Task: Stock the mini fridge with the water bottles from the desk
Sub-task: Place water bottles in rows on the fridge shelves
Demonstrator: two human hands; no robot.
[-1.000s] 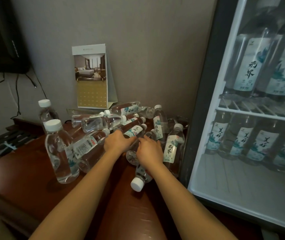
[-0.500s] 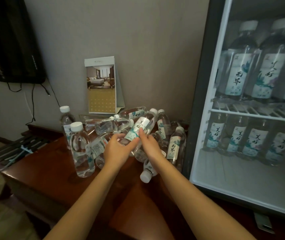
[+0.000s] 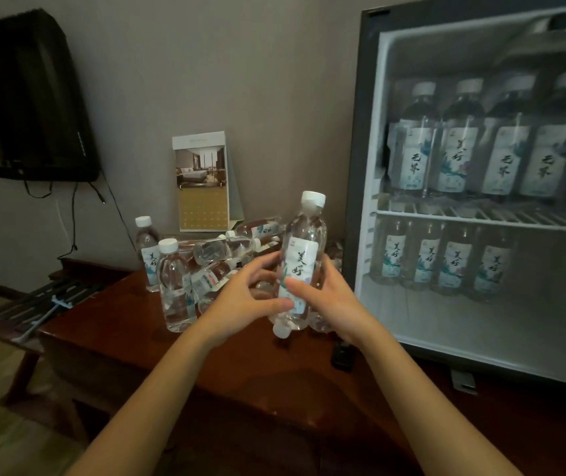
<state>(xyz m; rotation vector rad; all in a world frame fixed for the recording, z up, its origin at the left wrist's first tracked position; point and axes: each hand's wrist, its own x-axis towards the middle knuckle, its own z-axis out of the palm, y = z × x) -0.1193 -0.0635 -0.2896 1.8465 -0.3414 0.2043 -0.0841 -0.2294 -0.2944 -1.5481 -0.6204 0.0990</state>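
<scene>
Water bottle [image 3: 300, 261] was upright, raised above the desk [image 3: 157, 341] just left of the mini fridge [image 3: 480, 207]. Right hand [image 3: 334, 297] was wrapped round its lower half, thumb across the label. Left hand [image 3: 243, 298] had fingers spread loosely, thumb touching the bottle near the bottom, not really clamped on it. Behind them the rest of the bottles [image 3: 219, 259] sat piled on the desk.

fridge [image 3: 360, 166] lower shelf front free; bottle pile [image 3: 226, 255] crowds desk [image 3: 144, 338].
</scene>
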